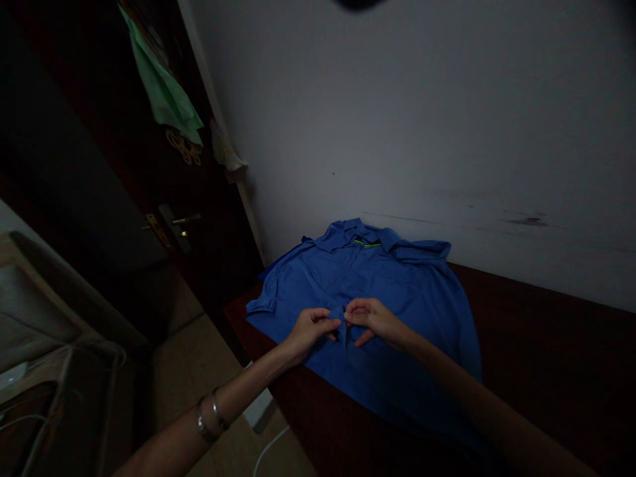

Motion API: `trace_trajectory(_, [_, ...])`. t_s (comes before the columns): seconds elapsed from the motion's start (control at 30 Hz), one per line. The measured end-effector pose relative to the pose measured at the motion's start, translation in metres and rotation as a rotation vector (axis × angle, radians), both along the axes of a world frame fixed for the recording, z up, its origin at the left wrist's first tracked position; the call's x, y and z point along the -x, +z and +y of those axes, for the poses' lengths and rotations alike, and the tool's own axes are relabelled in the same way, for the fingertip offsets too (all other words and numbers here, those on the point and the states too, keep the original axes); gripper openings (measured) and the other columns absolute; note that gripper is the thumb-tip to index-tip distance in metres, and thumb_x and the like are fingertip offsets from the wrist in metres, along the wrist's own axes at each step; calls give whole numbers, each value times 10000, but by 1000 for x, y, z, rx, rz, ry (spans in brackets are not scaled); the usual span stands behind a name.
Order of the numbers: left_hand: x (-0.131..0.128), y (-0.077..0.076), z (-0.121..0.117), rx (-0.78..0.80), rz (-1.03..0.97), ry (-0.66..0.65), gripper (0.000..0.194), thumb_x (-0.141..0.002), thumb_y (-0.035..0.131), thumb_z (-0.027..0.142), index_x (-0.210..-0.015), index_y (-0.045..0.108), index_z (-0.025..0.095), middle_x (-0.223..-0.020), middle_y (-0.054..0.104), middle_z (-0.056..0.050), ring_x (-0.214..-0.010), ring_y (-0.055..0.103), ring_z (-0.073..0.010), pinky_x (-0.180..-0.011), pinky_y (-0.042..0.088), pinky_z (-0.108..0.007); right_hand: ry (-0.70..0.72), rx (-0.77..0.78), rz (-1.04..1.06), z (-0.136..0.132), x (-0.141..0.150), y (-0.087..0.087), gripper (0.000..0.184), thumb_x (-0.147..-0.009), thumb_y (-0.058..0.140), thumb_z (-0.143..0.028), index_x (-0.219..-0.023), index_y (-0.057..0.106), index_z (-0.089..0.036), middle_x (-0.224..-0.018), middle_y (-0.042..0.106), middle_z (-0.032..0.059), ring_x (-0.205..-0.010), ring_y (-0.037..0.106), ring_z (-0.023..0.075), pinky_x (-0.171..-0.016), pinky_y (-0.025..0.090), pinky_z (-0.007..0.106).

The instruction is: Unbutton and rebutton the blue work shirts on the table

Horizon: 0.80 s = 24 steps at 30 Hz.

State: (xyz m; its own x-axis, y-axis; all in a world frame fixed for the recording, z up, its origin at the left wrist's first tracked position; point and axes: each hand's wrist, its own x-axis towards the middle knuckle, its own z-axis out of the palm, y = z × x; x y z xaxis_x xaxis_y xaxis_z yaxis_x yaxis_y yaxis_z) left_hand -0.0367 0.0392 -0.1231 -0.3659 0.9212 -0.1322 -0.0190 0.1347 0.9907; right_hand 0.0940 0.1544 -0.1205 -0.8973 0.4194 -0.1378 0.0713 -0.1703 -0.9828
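A blue collared shirt (407, 291) lies spread on the dark wooden table, its collar toward the wall. My left hand (311, 331) pinches the shirt's front near the middle, thumb and forefinger closed on the fabric. Close beside it, my right hand (375, 321) also pinches the front of the shirt between thumb and forefinger. A small fold of cloth rises between the two hands. Whether a button sits between the fingers is too small and dark to tell. Two bracelets (211, 414) circle my left wrist.
The table (546, 344) meets a pale wall (422, 119) at the back. To the left stands a dark door (213, 225) with a metal handle and a green cloth (166, 96) hanging on it. A white cable (268, 450) runs over the floor below the table's left edge.
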Motion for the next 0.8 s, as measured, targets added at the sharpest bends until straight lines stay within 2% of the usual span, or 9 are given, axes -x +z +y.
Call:
trace_trajectory(0.13, [3, 3, -2, 21, 23, -74, 323, -626, 666, 379, -756, 605, 90, -540, 542, 11, -332, 401, -34, -331, 297, -162, 43, 11, 17, 1, -1, -3, 279, -627, 629, -363, -754, 532, -134, -684, 548, 36, -756, 555, 188, -473, 518, 281])
trace_trajectory(0.27, [3, 6, -3, 4, -28, -79, 315, -601, 691, 337, -750, 612, 71, -638, 578, -28, -463, 496, -66, -430, 433, -182, 30, 27, -4, -2, 1, -4, 260, -627, 622, -348, -736, 523, -134, -675, 540, 33, -757, 551, 188, -465, 519, 285])
trace_trajectory(0.37, [2, 9, -2, -14, -85, -91, 283, -598, 698, 294, -751, 617, 70, -667, 584, -35, -544, 529, -83, -510, 482, -203, 0, 26, -13, -5, 3, -3, 231, -631, 605, -330, -723, 518, -137, -660, 529, 27, -725, 546, 176, -452, 516, 284])
trace_trajectory(0.53, [1, 11, 0, -5, -106, -97, 249, -598, 698, 273, -715, 620, 67, -668, 599, -42, -585, 552, -90, -568, 488, -203, -53, -15, -38, -7, 5, -1, 176, -646, 561, -294, -711, 498, -143, -633, 513, 19, -674, 540, 164, -418, 507, 275])
trace_trajectory(0.8, [5, 7, 0, -12, -101, -114, 257, -620, 685, 264, -783, 632, 71, -745, 630, -67, -627, 572, -106, -578, 484, -202, -90, -114, -32, -12, 7, -2, 156, -673, 509, -292, -729, 459, -155, -623, 491, 2, -635, 540, 158, -378, 486, 253])
